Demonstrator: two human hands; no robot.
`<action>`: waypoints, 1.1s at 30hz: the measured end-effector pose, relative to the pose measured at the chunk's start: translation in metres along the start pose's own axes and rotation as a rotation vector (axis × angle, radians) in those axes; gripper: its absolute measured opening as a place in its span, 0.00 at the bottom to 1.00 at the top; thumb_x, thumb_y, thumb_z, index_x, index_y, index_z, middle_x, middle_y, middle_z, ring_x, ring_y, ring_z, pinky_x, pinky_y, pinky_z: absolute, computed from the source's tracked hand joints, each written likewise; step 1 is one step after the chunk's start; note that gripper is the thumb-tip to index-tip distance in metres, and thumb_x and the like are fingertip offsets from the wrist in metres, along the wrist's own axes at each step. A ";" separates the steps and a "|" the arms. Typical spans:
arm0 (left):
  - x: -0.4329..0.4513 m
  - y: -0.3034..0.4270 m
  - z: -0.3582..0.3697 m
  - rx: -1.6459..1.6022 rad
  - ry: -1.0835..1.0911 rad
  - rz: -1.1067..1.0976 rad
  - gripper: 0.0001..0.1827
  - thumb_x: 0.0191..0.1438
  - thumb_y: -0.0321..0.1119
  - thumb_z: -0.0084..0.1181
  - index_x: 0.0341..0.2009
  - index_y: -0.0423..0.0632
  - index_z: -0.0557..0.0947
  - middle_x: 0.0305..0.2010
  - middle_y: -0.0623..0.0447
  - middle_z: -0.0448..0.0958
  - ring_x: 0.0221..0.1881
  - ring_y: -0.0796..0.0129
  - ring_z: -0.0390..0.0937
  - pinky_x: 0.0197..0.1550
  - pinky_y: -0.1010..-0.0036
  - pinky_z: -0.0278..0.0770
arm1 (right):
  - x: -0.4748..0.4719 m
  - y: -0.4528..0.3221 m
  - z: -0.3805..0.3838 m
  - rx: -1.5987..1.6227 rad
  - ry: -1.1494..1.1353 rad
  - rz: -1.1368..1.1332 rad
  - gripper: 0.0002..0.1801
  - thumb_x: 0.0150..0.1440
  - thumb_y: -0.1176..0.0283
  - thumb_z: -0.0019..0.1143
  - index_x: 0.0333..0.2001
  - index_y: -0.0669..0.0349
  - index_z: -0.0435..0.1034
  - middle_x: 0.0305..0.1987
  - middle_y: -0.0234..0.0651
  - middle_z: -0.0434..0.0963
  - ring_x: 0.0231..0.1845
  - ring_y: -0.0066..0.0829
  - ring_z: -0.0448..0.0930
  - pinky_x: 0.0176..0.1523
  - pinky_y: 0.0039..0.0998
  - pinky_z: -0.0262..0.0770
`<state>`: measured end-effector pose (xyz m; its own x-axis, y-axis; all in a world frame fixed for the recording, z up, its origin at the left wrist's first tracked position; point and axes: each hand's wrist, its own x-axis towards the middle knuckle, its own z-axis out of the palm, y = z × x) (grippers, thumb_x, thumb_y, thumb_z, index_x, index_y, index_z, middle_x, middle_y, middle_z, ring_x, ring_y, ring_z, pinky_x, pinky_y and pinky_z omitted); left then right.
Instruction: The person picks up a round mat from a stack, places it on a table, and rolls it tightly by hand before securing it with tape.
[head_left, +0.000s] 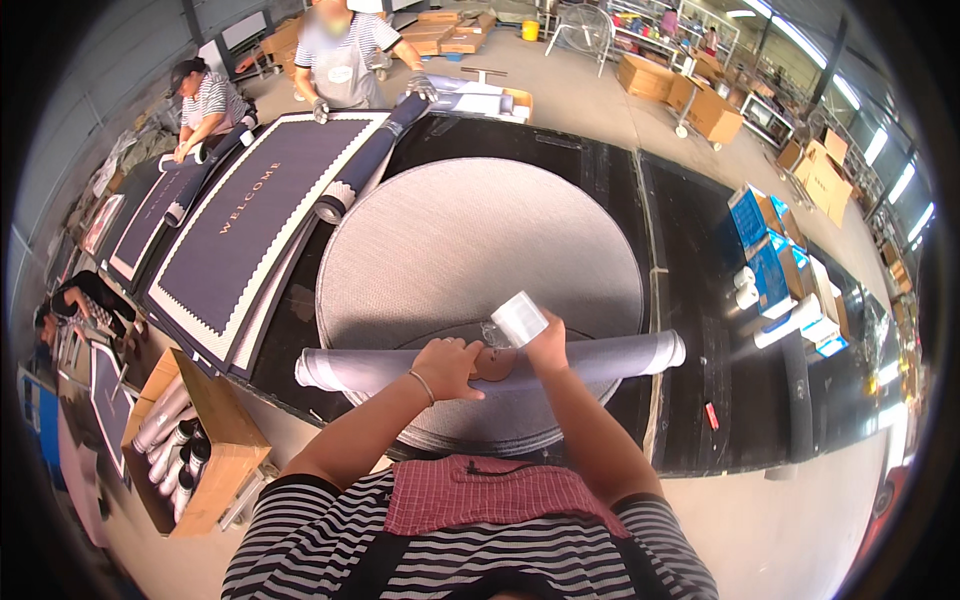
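A rolled mat (607, 361) with a grey-purple back lies crosswise in front of me, on a stack of round light grey mats (480, 247). My left hand (450, 367) rests on the middle of the roll, fingers spread, its fingertips at a round brown tag (495, 365). In my right hand (550, 345) is a roll of clear plastic film (519, 319), held just above the mat roll and tilted. Some loose, crumpled film shows between the film roll and the tag. The lower side of the mat roll is partly hidden by my forearms.
Flat mats (247, 232) lie at the left on the black table (697, 300), with a co-worker (341, 67) behind them. Another person bends over a mat farther left. A cardboard box (225, 442) holds several rolled mats. Blue boxes, white rolls and a red object (711, 415) are at the right.
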<state>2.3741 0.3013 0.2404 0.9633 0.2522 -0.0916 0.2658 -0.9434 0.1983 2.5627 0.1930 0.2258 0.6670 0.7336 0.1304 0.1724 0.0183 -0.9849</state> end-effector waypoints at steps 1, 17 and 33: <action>0.002 0.001 -0.007 -0.065 -0.003 0.002 0.48 0.41 0.66 0.69 0.56 0.43 0.73 0.44 0.39 0.80 0.47 0.47 0.80 0.50 0.57 0.77 | 0.000 0.014 0.001 -0.113 0.026 -0.027 0.13 0.55 0.76 0.59 0.43 0.69 0.78 0.37 0.40 0.85 0.38 0.26 0.83 0.43 0.30 0.77; 0.067 -0.044 0.039 -0.497 0.152 -0.146 0.07 0.55 0.35 0.62 0.34 0.45 0.83 0.35 0.45 0.82 0.36 0.54 0.81 0.41 0.62 0.78 | -0.018 0.033 -0.003 0.256 0.036 -0.015 0.27 0.56 0.76 0.64 0.60 0.66 0.70 0.53 0.40 0.80 0.54 0.27 0.80 0.59 0.28 0.74; 0.081 -0.030 0.047 -0.461 -0.418 0.113 0.16 0.64 0.36 0.46 0.44 0.43 0.85 0.44 0.38 0.83 0.43 0.52 0.82 0.48 0.62 0.76 | -0.058 0.018 -0.017 -0.072 0.001 -0.150 0.22 0.53 0.77 0.66 0.54 0.62 0.75 0.47 0.38 0.82 0.49 0.26 0.82 0.54 0.26 0.76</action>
<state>2.4429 0.3396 0.1808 0.9157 -0.0368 -0.4002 0.2412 -0.7462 0.6205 2.5395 0.1393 0.2026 0.6310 0.7253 0.2752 0.3214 0.0784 -0.9437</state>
